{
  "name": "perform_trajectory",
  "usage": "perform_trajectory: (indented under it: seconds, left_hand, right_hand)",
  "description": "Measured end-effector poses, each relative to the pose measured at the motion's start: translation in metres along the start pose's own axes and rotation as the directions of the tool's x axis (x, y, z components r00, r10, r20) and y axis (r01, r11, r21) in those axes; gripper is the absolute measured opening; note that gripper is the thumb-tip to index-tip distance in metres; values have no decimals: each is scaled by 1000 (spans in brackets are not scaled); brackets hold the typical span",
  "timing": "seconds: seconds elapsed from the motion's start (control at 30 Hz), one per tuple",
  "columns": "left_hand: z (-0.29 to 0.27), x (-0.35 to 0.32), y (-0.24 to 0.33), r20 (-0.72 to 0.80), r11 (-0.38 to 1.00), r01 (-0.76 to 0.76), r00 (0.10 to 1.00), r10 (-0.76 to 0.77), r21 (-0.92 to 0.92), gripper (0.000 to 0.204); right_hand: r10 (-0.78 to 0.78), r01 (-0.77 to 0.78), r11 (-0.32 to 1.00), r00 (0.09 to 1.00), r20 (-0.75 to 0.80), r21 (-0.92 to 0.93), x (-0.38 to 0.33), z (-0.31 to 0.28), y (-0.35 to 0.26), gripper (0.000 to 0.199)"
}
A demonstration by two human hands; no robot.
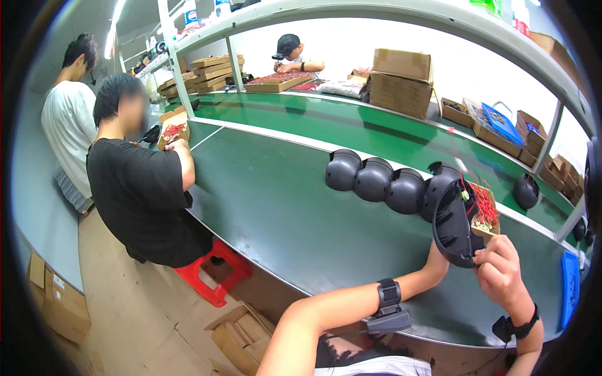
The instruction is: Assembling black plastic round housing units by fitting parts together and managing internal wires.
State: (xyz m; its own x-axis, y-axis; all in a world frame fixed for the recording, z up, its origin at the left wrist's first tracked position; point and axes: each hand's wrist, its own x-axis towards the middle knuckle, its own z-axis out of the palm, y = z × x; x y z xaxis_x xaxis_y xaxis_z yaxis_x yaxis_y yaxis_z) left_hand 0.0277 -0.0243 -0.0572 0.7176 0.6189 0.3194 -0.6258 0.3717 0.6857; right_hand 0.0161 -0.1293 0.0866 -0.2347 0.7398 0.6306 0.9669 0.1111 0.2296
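A black, rounded plastic shell [453,229] is held up with its hollow, ribbed inside showing. My right hand [500,266] pinches the shell's lower right rim between thumb and fingers. Behind the shell, my left hand [437,255] is mostly hidden; only the part by the wrist shows, and its fingers are out of sight. A small pale green part [464,195] with red wire appears at the shell's upper edge. Just beyond, a cardboard box [495,227] holds red wires [483,205] with small pale pieces on their ends.
Several black shells [375,180] stand in a row on the green bench [282,200]. Another black shell [526,191] is on the far strip. A blue tray [569,288] lies at the right edge. Left, a person [141,175] sits on a red stool [216,272]. Cartons [401,84] stand across.
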Motion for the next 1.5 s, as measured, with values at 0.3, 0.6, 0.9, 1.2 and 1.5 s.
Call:
perform_trajectory:
  seconds: [0.3,0.6,0.9,1.2,1.5]
  left_hand:
    - [-8,30,42,393,933,286,901,-184,-220,48]
    - [-20,42,45,549,946,101,793,-264,309,65]
    - [-3,34,61,635,812,-343,771,-44,472,64]
    - [1,33,69,766,650,-565,642,-41,508,39]
    - [6,28,75,828,644,-623,561,-27,443,39]
  right_hand:
    - [302,-274,919,951,-59,284,-63,17,-9,34]
    - [468,-466,726,874,132,506,-93,17,7,17]
    - [562,-566,821,824,-70,-67,-100,23,23,33]
    - [414,-427,895,902,122,126,-94,10,21,11]
    - [34,-67,963,991,-130,-262,-39,-6,34,11]
